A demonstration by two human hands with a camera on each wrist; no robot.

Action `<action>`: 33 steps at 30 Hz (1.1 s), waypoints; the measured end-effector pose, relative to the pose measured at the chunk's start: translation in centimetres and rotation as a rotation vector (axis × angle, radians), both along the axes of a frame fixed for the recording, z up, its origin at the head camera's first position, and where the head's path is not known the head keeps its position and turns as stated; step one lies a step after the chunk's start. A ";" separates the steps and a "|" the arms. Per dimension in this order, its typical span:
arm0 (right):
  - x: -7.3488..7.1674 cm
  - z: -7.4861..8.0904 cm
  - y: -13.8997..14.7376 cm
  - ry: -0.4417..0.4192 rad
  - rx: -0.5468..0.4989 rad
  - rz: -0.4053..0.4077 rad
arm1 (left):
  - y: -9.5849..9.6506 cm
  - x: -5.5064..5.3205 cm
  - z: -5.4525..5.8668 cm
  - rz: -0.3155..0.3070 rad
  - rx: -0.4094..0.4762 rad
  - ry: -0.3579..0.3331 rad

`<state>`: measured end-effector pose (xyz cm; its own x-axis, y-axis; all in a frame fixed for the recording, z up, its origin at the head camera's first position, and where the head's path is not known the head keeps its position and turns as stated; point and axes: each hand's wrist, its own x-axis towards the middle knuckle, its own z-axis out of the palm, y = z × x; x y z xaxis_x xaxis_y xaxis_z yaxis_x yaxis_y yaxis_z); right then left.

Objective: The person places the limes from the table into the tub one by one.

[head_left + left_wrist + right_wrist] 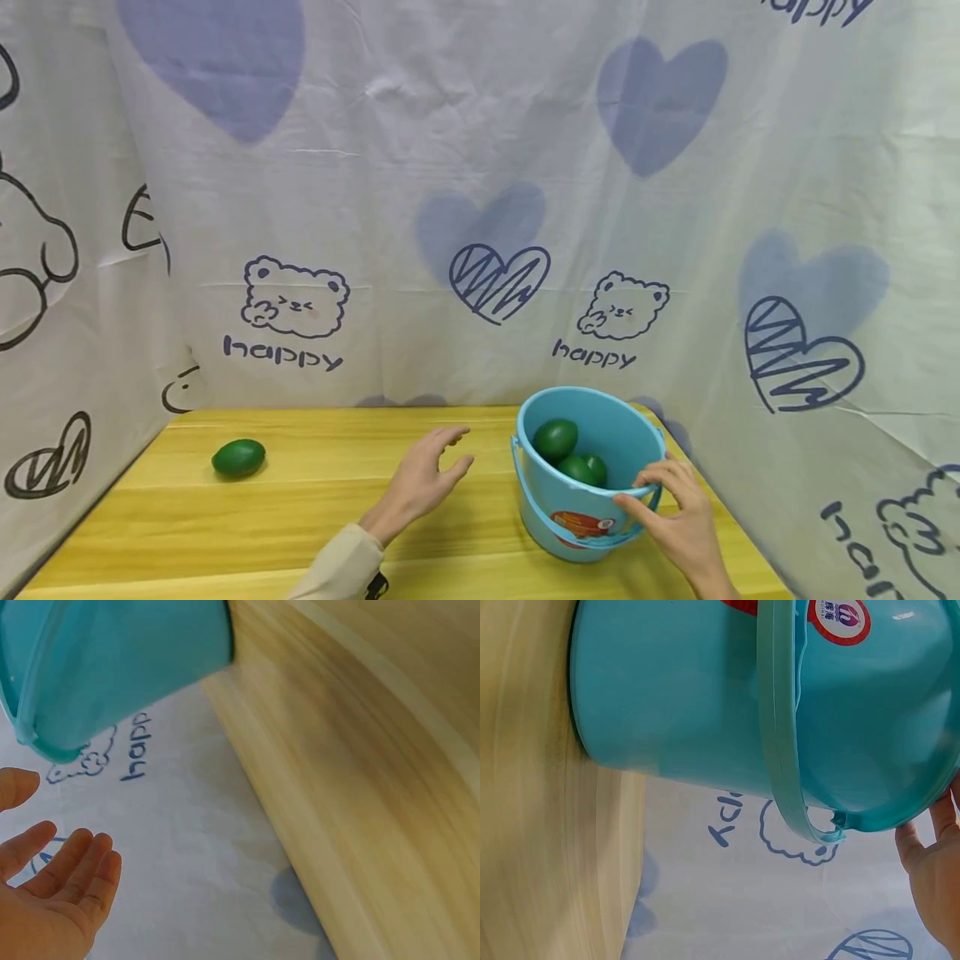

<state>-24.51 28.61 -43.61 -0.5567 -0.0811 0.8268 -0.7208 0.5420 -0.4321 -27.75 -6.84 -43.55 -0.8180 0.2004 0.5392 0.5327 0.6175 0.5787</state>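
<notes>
A light blue plastic bucket stands on the right part of the table, with a red label on its front and its handle hanging down. Inside it lie several dark green oval fruits, smooth and glossy. My right hand grips the bucket's rim at the right front, fingers bent over the edge; the right wrist view has this hand at the rim too. Left of the bucket, my left hand hovers with fingers spread and nothing in them. Another dark green oval fruit with a pointed end lies at the table's far left.
The yellow wood-grain table meets a white printed cloth along its back. More of this cloth hangs at both sides. A light sleeve and a dark band show at my left wrist.
</notes>
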 end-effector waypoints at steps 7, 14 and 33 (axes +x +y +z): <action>0.2 0.1 -0.4 -0.021 0.001 -0.027 | -3.0 -0.3 -1.0 0.066 -0.021 -0.031; 1.7 2.0 -1.7 -0.012 0.014 -0.035 | -7.1 -1.7 -1.6 0.150 -0.072 -0.101; 2.3 2.9 -2.1 -0.022 0.014 -0.031 | -15.2 -2.9 -4.6 0.350 -0.078 -0.279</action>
